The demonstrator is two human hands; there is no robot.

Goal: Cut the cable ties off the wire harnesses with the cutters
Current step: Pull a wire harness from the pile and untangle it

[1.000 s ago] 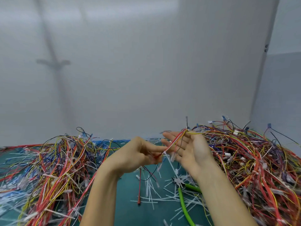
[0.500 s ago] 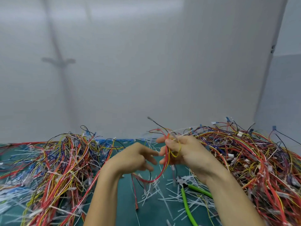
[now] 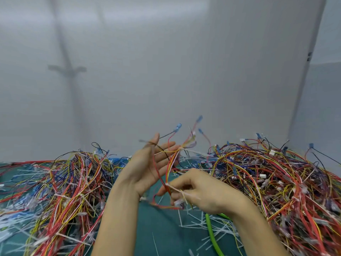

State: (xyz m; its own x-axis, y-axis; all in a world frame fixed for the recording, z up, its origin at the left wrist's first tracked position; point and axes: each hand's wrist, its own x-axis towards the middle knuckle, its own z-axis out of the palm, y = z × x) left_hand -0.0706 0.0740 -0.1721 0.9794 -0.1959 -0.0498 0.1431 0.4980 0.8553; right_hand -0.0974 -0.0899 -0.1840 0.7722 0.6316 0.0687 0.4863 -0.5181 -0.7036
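The step in hand looks like sorting out one wire harness [image 3: 167, 169] to expose its cable tie [image 3: 175, 189], with no cut begun: the cutters [image 3: 210, 230] lie on the mat [image 3: 162, 228] just below the right wrist, so the next move calls for picking them up. The left hand [image 3: 147, 169] is raised, fingers straight and spread, wires draped across them. The right hand [image 3: 201, 193], lower and just beside it, curls its fingers and pinches the harness at the white tie.
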